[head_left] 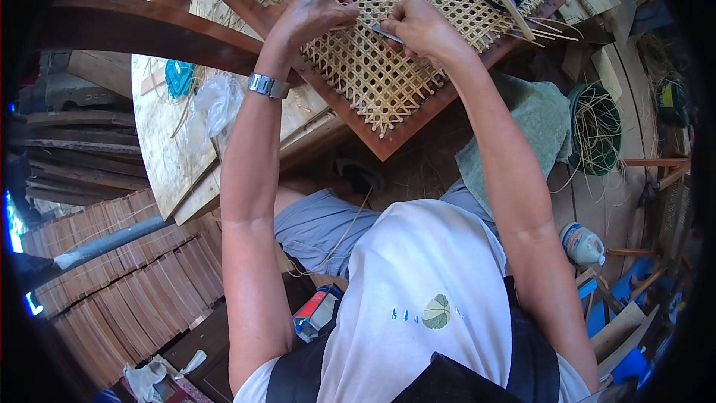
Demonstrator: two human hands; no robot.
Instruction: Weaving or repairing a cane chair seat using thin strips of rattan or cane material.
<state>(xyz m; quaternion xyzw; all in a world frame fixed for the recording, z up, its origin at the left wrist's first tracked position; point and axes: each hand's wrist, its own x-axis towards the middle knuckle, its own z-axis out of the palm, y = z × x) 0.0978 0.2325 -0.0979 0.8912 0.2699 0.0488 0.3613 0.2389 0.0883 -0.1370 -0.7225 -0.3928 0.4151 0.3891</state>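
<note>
A woven cane panel [365, 89] in a brown wooden frame [356, 131] lies in front of me, one corner pointing toward my body. Over its left part is my left hand [321, 9], wearing a metal watch, with fingers curled into a pinch. Whatever those fingers hold, perhaps a cane strand, is too small to make out. Close by on the right, my right hand [419, 27] grips a small flat grey metal tool [387, 34], its tip low over the weave. Loose cane strands [548, 30] stick out past the panel's right edge.
Curved wooden chair parts [160, 30] cross the upper left, above a round work table [160, 142] with a clear plastic bag [212, 108]. A green cloth [514, 116] lies over my right leg. Beyond it stand a bucket [597, 167] of cane strands and a white bottle [582, 244].
</note>
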